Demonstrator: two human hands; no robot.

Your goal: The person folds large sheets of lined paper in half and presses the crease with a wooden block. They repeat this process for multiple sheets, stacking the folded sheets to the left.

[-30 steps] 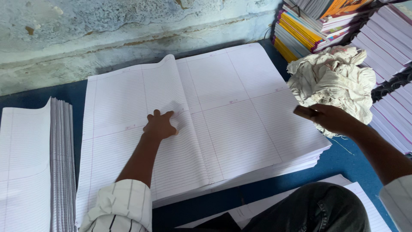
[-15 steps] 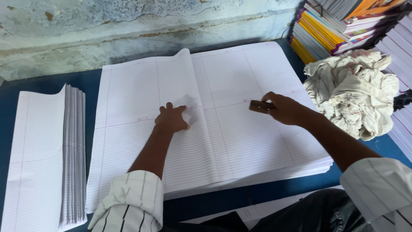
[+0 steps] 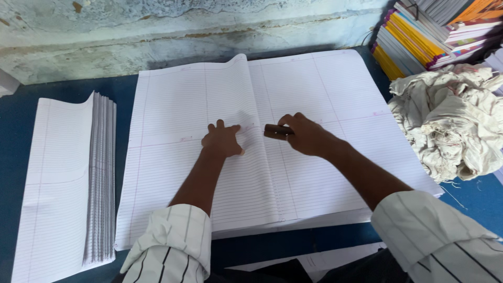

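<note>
On a blue table (image 3: pixel 21 157) below a worn wall, the left hand (image 3: pixel 222 140) presses flat, fingers spread, on the ruled sheet stack (image 3: pixel 325 94). Just right of it, the right hand (image 3: pixel 304 135) pinches a small brown block (image 3: pixel 276 131) at the centre crease; the fold appears partly pressed. Left of both hands lies a folded stack (image 3: pixel 63 183); far right, a crumpled cloth (image 3: pixel 450 120).

A notebook-binding workshop, judging by the big stack of ruled sheets (image 3: pixel 293 152) at centre, folded sheets (image 3: pixel 68 183) at nine o'clock, finished notebooks (image 3: pixel 435 31) piled at two o'clock, and the rough plaster wall (image 3: pixel 183 31) at twelve.
</note>
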